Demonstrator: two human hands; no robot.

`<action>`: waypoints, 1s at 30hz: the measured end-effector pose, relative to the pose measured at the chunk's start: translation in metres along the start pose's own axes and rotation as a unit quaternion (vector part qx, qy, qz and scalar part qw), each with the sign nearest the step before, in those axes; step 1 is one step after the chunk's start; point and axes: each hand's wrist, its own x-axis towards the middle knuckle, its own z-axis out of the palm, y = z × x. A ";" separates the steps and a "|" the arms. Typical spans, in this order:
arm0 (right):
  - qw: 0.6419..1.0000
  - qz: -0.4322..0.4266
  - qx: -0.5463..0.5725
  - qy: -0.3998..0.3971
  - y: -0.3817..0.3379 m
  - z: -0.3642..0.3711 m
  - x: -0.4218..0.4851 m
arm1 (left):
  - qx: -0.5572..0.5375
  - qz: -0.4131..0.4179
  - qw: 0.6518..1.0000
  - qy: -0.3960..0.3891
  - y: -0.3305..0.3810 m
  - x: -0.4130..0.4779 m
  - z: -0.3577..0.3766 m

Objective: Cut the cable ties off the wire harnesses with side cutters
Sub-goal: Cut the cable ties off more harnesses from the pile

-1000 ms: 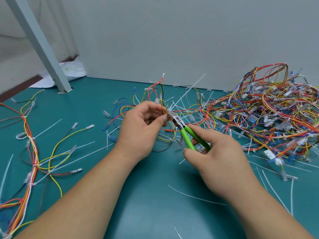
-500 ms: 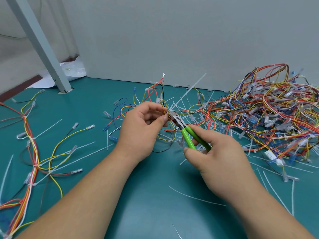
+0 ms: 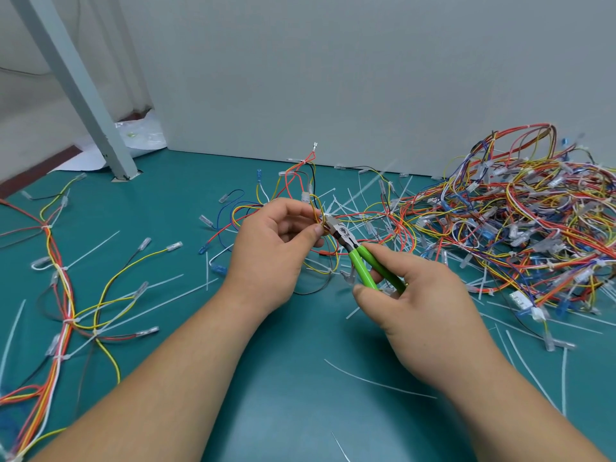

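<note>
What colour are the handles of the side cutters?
Bright green handles on the side cutters, seen best in the head view.

Your left hand [image 3: 270,248] and right hand [image 3: 423,301]: bare. Left forearm [image 3: 166,378] and right forearm [image 3: 520,405]: bare too, as far as they show. Left thumbnail [image 3: 318,230]: short, plain.

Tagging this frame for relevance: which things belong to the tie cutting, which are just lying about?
In use: left hand pinching a wire harness; right hand gripping green-handled side cutters, tip at the pinch.
Lying about: cut cable ties; tangled harness pile, right; tied harness, left; plastic bag; grey post.
</note>
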 end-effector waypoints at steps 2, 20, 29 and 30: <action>1.000 0.004 0.004 0.002 0.000 -0.001 0.000 | -0.003 0.001 1.000 0.001 0.001 0.000 0.000; 0.839 0.249 0.484 -0.006 -0.015 -0.010 0.007 | -0.067 -0.017 0.994 0.088 0.011 0.004 -0.006; 0.798 0.224 0.559 -0.037 -0.015 -0.010 0.008 | -0.139 -0.047 0.986 0.077 0.018 0.003 -0.005; 0.793 0.215 0.568 -0.043 -0.015 -0.010 0.007 | -0.159 -0.059 0.983 0.073 0.019 0.003 -0.005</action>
